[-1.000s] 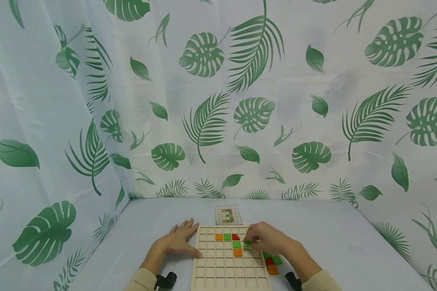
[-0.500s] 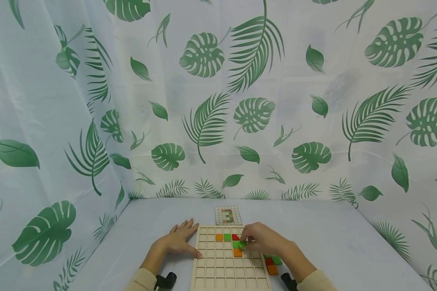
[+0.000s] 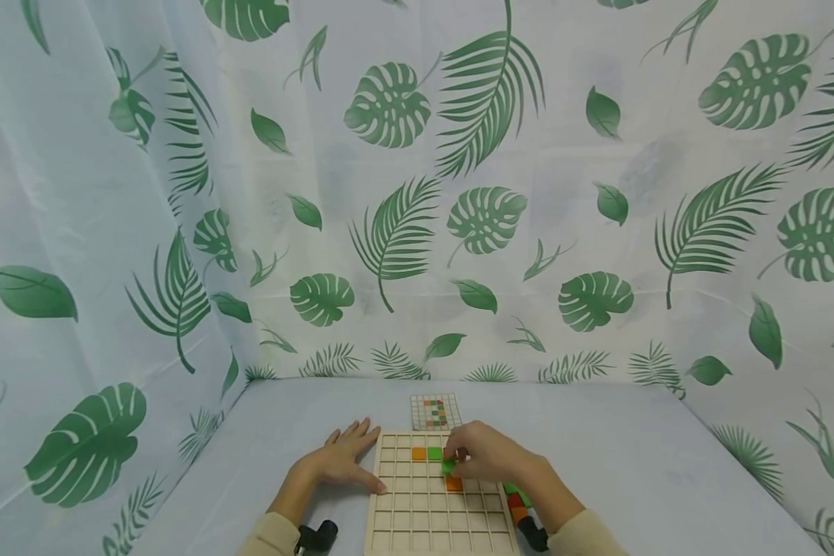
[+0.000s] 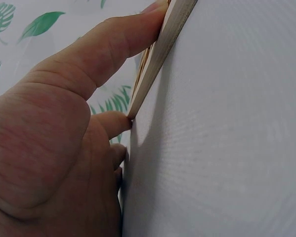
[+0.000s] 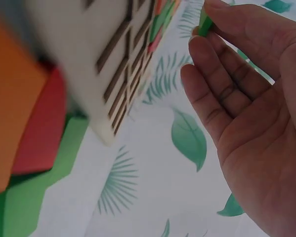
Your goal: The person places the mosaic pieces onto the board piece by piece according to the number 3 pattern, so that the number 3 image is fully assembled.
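Note:
A wooden grid board [image 3: 410, 521] lies on the table. My left hand [image 3: 344, 457] rests at its left edge with extended fingers; in the left wrist view the thumb [image 4: 123, 39] touches the board's rim. My right hand [image 3: 489, 452] pinches a green tile [image 5: 205, 23] between thumb and fingers, over the board's upper right part. Set in the grid are an orange tile [image 3: 418, 453], a green tile [image 3: 435, 453] and a lower orange tile [image 3: 454, 484]. The right fingers mostly cover the red tile and the green one under it.
Behind the board lies a small card [image 3: 435, 411] printed with a coloured grid pattern. Loose tiles [image 3: 514, 500], green, red and orange, lie against the board's right side, partly hidden by the right wrist. A leaf-patterned curtain [image 3: 403, 232] hangs behind the table.
My right hand has moved left across the board with the green tile, from beside the column of tiles to over it. The left hand has stayed put.

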`<state>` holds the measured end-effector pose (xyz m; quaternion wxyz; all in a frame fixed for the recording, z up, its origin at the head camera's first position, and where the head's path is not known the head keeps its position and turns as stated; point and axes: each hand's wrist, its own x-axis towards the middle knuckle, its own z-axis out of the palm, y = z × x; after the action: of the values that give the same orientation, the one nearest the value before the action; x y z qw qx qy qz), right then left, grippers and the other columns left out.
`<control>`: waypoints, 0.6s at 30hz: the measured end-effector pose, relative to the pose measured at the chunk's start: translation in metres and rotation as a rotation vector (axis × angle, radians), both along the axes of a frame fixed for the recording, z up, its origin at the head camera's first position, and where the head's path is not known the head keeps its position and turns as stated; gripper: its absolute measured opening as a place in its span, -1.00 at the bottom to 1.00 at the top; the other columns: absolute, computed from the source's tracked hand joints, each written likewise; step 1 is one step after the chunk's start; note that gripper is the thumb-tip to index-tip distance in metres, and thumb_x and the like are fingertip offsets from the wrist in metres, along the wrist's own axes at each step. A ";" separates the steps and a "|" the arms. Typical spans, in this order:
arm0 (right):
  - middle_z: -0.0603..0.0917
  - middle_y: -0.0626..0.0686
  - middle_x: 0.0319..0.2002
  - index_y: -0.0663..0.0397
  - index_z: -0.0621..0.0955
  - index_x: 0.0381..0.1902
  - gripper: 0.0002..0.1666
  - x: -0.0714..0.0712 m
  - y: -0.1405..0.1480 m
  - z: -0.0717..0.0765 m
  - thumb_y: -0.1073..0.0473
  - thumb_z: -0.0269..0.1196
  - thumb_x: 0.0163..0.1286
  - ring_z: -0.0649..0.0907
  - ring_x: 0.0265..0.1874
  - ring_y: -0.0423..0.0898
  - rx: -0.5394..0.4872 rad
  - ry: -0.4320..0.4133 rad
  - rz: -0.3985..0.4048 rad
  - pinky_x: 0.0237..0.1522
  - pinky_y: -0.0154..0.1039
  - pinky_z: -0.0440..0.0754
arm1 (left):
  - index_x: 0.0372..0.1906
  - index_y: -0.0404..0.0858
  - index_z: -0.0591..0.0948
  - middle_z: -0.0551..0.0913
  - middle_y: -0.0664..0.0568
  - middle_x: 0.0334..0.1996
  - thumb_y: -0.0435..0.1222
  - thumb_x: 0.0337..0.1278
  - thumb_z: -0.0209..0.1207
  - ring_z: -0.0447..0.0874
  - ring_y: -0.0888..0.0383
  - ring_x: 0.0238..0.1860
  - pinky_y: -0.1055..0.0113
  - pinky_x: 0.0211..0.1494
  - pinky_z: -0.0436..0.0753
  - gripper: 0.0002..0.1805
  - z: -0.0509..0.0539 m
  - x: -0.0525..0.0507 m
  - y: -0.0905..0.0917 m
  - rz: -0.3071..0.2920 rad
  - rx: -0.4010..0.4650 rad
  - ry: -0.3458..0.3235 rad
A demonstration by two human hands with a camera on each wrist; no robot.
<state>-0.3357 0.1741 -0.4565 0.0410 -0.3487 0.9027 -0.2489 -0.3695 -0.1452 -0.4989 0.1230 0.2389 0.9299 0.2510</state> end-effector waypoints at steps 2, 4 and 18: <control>0.76 -0.26 -0.30 -0.03 0.84 -0.22 -0.84 -0.001 -0.003 -0.001 0.28 0.50 0.24 0.62 -0.36 -0.34 -0.004 0.004 0.007 -0.26 -0.40 0.67 | 0.64 -0.23 0.21 -0.01 -0.28 0.68 0.30 -0.21 0.48 -0.15 -0.31 0.69 -0.36 0.66 -0.20 0.32 0.000 0.000 0.000 -0.002 0.007 0.004; 0.75 -0.28 -0.30 -0.06 0.84 -0.22 -0.84 -0.001 -0.005 -0.001 0.27 0.50 0.24 0.62 -0.37 -0.35 0.003 0.003 0.012 -0.24 -0.41 0.67 | 0.64 -0.24 0.21 -0.02 -0.30 0.68 0.32 -0.23 0.47 -0.16 -0.32 0.69 -0.36 0.66 -0.22 0.33 0.001 0.001 0.000 0.000 0.014 0.003; 0.75 -0.26 -0.27 -0.08 0.84 -0.24 -0.83 0.004 -0.011 -0.007 0.26 0.53 0.21 0.59 -0.39 -0.41 0.024 -0.022 0.002 -0.28 -0.42 0.64 | 0.64 -0.23 0.21 -0.01 -0.27 0.68 0.29 -0.22 0.48 -0.15 -0.29 0.70 -0.34 0.67 -0.19 0.32 0.000 -0.001 0.001 0.004 0.014 0.000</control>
<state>-0.3312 0.1628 -0.4636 0.0553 -0.3463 0.9047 -0.2418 -0.3708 -0.1445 -0.4993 0.1207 0.2380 0.9286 0.2579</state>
